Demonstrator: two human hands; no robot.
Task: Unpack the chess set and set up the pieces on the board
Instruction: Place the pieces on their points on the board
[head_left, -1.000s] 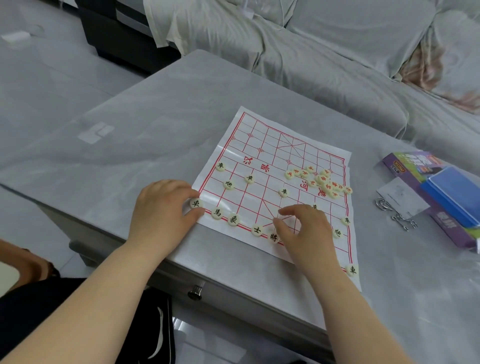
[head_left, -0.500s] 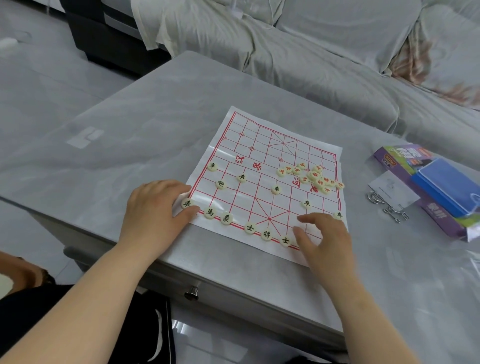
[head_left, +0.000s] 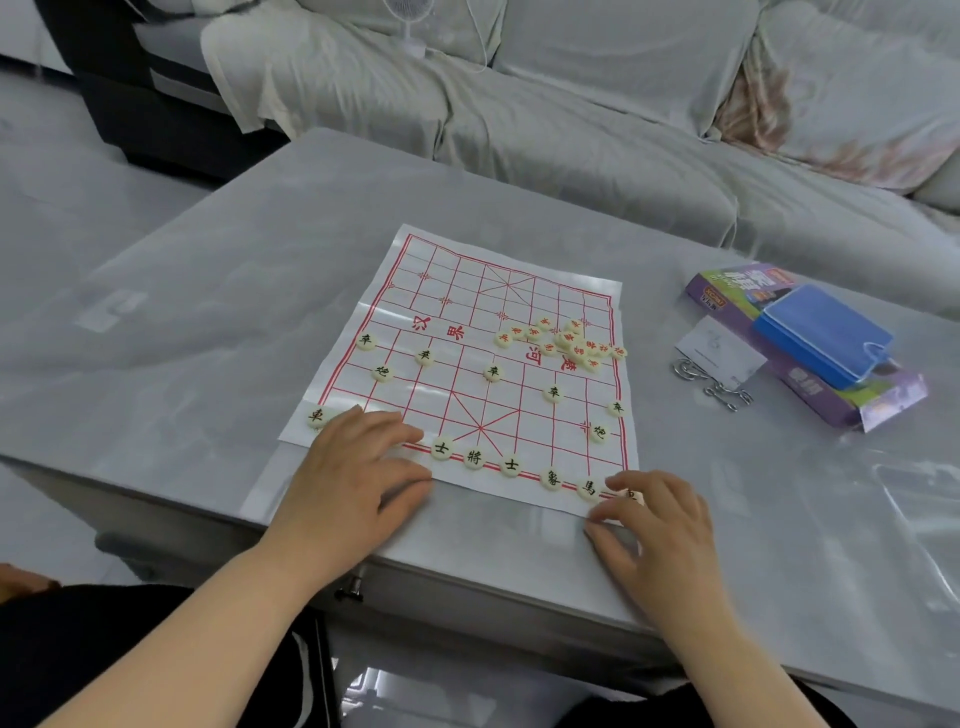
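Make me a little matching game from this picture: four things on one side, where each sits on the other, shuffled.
Things
1. red-lettered pieces
2. blue case
3. metal rings
4. left hand

Places
A. on the purple box
B. on the board's near left edge
C. heaped mid-board, right side
D. on the table by the white card

Pairs: 1-C, 2-A, 3-D, 4-B

A home living room is suggested: behind the low grey marble-look table (head_left: 249, 322) a long sofa (head_left: 597, 171) draped in pale covers (head_left: 332, 88) is seen, a small white fan (head_left: 413, 21) is seen on it beyond the table, and glossy grey floor tiles (head_left: 57, 218) are laid left of the table
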